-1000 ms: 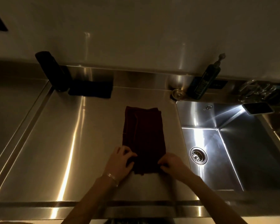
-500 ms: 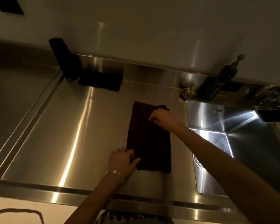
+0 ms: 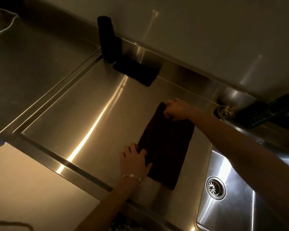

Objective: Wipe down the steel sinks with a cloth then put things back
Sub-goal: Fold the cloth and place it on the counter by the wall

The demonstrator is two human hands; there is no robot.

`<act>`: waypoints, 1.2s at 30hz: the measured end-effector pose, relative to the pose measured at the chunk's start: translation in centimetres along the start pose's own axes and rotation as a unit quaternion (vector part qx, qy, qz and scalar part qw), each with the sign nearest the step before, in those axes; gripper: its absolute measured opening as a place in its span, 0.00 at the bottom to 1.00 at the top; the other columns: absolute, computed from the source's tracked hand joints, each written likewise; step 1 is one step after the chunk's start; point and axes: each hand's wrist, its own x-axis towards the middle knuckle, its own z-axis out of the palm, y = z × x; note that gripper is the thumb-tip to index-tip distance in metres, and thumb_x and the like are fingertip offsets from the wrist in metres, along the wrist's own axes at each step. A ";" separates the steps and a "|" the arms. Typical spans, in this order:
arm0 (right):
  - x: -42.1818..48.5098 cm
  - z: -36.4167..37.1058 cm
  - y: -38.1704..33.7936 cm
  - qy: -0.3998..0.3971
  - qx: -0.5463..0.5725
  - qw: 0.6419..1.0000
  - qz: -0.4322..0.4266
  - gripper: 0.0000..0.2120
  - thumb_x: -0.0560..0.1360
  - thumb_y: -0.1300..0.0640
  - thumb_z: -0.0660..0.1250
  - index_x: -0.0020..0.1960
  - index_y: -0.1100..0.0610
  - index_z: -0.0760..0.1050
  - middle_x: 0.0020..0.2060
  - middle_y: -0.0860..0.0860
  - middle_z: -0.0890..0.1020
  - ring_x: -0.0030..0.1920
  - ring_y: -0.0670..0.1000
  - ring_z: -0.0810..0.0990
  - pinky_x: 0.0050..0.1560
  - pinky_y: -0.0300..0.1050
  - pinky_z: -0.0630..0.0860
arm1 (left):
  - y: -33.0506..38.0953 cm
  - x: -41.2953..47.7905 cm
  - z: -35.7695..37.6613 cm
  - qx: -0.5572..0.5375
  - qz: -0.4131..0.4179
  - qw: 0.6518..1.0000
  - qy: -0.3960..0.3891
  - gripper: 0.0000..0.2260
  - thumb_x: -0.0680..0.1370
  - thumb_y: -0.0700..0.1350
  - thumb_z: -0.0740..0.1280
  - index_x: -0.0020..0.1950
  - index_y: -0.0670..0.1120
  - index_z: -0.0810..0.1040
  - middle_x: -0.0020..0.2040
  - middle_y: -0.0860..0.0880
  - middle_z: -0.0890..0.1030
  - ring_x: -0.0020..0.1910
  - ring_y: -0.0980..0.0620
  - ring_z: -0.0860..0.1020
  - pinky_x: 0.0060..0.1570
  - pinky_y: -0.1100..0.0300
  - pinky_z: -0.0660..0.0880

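A dark red folded cloth (image 3: 167, 147) lies flat on the steel drainboard (image 3: 90, 124), just left of the steel sink (image 3: 240, 194). My right hand (image 3: 177, 110) reaches across and pinches the cloth's far corner. My left hand (image 3: 134, 160) holds the cloth's near left edge, fingers over the fabric, a bracelet on the wrist. The sink's drain strainer (image 3: 214, 187) shows at the lower right.
A tall black cylinder (image 3: 107, 39) and a dark folded cloth (image 3: 137, 70) stand at the back by the wall. A small round metal fitting (image 3: 223, 111) and a dark tray (image 3: 264, 114) sit behind the sink. A second steel surface (image 3: 32, 64) lies to the left.
My right hand went from the cloth's near edge to its far corner and now grips it. The left hand stayed on the near left edge. The view swung and tilted.
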 end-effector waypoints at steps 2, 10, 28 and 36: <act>-0.4 0.4 1.0 -0.015 -0.026 1.000 -0.005 0.13 0.72 0.52 0.69 0.56 0.48 0.76 0.55 0.49 0.79 0.63 0.53 0.66 0.55 0.49 0.64 | 0.4 -0.1 0.3 0.004 -0.030 0.999 0.010 0.22 0.71 0.62 0.64 0.60 0.53 0.71 0.61 0.48 0.66 0.58 0.46 0.64 0.54 0.52 0.62; 0.2 -0.3 4.8 0.007 0.172 0.985 -0.004 0.05 0.74 0.57 0.67 0.50 0.55 0.76 0.50 0.53 0.77 0.53 0.54 0.74 0.50 0.47 0.72 | 0.7 -0.4 -0.1 -0.076 -0.057 0.995 0.017 0.12 0.72 0.58 0.66 0.53 0.56 0.77 0.64 0.53 0.65 0.62 0.48 0.61 0.55 0.55 0.59; 4.6 1.2 3.4 0.087 0.121 0.985 -0.089 0.14 0.74 0.57 0.68 0.59 0.55 0.72 0.60 0.53 0.72 0.60 0.52 0.69 0.57 0.44 0.65 | -0.8 0.3 0.0 -0.090 -0.140 0.986 0.010 0.13 0.77 0.56 0.62 0.58 0.53 0.69 0.57 0.51 0.73 0.56 0.49 0.72 0.53 0.56 0.66; 4.7 0.4 3.0 0.068 0.070 0.992 -0.081 0.13 0.75 0.54 0.67 0.59 0.53 0.71 0.59 0.51 0.74 0.60 0.53 0.68 0.57 0.48 0.65 | -0.5 1.1 -0.6 -0.031 -0.148 0.987 -0.057 0.18 0.76 0.54 0.62 0.62 0.48 0.67 0.60 0.46 0.70 0.59 0.45 0.68 0.54 0.54 0.68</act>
